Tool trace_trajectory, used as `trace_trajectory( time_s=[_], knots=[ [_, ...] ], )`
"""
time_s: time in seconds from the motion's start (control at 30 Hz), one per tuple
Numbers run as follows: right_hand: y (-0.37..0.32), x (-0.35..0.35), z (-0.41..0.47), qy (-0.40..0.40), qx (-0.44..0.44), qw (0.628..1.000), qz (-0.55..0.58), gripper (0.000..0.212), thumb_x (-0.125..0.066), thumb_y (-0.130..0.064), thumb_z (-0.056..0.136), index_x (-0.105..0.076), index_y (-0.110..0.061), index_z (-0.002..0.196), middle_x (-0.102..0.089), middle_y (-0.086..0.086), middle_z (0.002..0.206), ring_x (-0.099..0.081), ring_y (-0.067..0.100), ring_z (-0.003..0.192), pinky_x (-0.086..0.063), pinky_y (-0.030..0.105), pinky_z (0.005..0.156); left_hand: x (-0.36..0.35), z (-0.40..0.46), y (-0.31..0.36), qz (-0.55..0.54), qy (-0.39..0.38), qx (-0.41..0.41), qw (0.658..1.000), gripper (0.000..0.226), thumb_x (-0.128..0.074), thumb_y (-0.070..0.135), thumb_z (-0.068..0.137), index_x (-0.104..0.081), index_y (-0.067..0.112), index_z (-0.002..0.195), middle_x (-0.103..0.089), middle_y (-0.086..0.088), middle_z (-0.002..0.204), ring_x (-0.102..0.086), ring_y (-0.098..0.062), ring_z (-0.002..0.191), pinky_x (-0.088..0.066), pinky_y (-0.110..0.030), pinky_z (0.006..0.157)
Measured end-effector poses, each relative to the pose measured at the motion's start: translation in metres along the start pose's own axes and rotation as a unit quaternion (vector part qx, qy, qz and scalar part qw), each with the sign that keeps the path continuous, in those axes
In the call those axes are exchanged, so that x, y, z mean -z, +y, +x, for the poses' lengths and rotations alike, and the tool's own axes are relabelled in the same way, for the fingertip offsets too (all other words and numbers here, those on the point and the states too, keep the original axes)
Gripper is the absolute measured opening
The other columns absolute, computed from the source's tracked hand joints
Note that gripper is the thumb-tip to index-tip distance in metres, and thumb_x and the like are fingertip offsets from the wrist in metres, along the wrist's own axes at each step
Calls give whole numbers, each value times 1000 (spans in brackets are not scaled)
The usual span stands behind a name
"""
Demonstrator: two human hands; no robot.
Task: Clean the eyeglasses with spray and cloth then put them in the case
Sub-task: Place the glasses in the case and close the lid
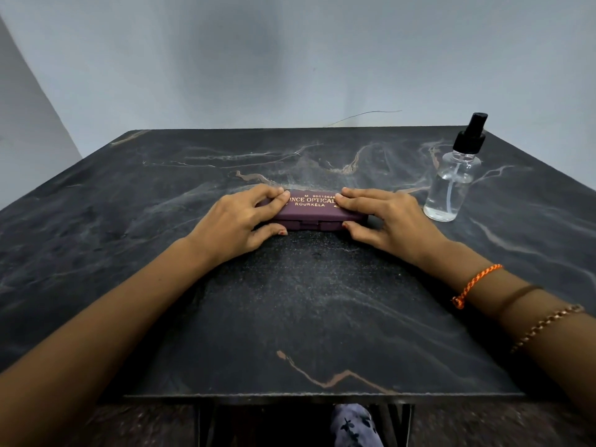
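Case [311,210] lengthwise left-right between both hands, closed.

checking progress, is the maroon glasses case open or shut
Shut: the maroon hard glasses case lies flat with its lid down, left hand and right hand gripping its ends.

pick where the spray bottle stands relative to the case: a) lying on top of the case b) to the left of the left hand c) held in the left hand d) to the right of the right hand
d: the spray bottle stands upright on the table just beyond the right hand, while both hands rest on the closed case, the left hand at its other end.
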State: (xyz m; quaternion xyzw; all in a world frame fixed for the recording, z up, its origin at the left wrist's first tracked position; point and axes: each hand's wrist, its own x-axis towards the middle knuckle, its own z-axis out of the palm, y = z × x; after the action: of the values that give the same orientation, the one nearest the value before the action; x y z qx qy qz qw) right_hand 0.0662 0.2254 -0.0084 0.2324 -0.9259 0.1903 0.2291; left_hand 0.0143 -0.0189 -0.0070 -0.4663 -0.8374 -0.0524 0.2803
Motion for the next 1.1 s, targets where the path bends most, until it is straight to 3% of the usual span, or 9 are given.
trace_trajectory(
  time_s=[0.1, 0.33, 0.5, 0.77, 1.1],
  knots=[
    [-1, 0, -1, -5, 17, 999, -29, 40, -66, -14, 81, -58, -6, 119, -59, 16, 126, -58, 30, 114, -49, 48, 94, 0, 0, 2, 8, -9, 0, 1000, 44, -53, 30, 80, -62, -3, 108, -68, -22, 100, -68, -31, 75, -57, -38, 50],
    [1, -3, -2, -1, 27, 998, -50, 37, -63, -15, 83, -58, -6, 119, -59, 16, 126, -59, 29, 113, -49, 42, 92, -2, -1, 1, 27, -15, 8, 999, 49, -50, 35, 82, -57, -2, 113, -65, -20, 103, -66, -32, 75, -53, -36, 46],
    [2, -2, -1, -3, 14, 1000, -22, 38, -62, -16, 83, -57, -8, 120, -59, 15, 126, -57, 26, 115, -47, 41, 96, -9, 2, -4, -42, -22, 64, 997, 59, -57, 36, 82, -40, 7, 130, -48, -17, 125, -55, -30, 99, -54, -44, 72],
    [4, -2, 1, -29, -12, 1000, 1, 41, -56, -18, 88, -50, -13, 128, -53, 10, 134, -51, 21, 123, -44, 40, 101, -6, 3, 1, -2, -39, 26, 999, 50, -54, 25, 87, -41, -4, 127, -53, -24, 117, -58, -36, 94, -52, -43, 75],
    [0, -2, 1, -26, -23, 999, -17, 39, -52, -18, 90, -49, -15, 129, -53, 8, 135, -50, 20, 124, -46, 44, 98, -3, 6, 3, 11, -38, 14, 999, 45, -58, 16, 85, -46, -9, 121, -58, -27, 109, -62, -39, 84, -54, -43, 70]
  ],
)
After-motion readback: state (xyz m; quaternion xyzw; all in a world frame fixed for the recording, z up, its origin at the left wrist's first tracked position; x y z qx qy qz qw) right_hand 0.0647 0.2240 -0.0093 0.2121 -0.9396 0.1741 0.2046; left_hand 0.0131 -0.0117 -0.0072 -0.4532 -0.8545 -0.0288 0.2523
